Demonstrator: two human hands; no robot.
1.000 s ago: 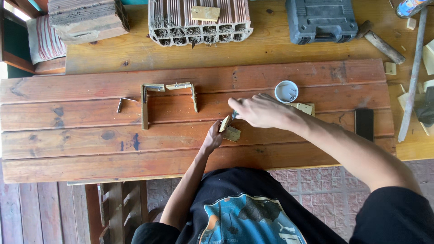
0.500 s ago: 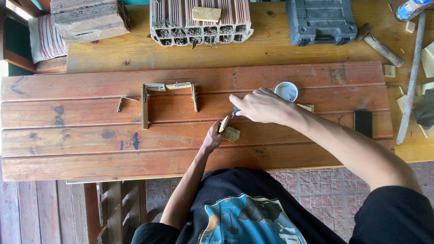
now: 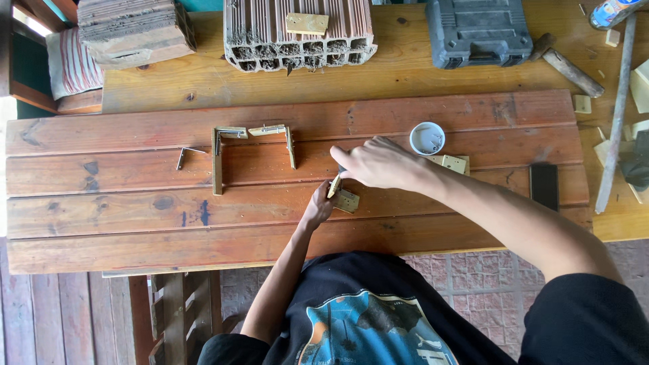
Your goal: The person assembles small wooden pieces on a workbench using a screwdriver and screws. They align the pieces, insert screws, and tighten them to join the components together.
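The plank panel [image 3: 135,230] was reddish-brown with dark knots and a small blue smudge, lying on a paler, honey-yellow counter [image 3: 405,71]. The hinge [image 3: 346,200] was brass-gold, like the second hinge [image 3: 453,163]. The small round tub [image 3: 427,138] was white with grey contents. The hollow brick [image 3: 297,34] was terracotta with ribbed stripes and grey mortar crust. The tool case [image 3: 478,30] was dark grey. The shirt [image 3: 365,318] was black with a teal print.

At the bottom of the frame, the person wears a black short-sleeved T-shirt with a large teal, orange and white graphic on the chest. Both forearms are bare, and no rings, watch or gloves are visible.
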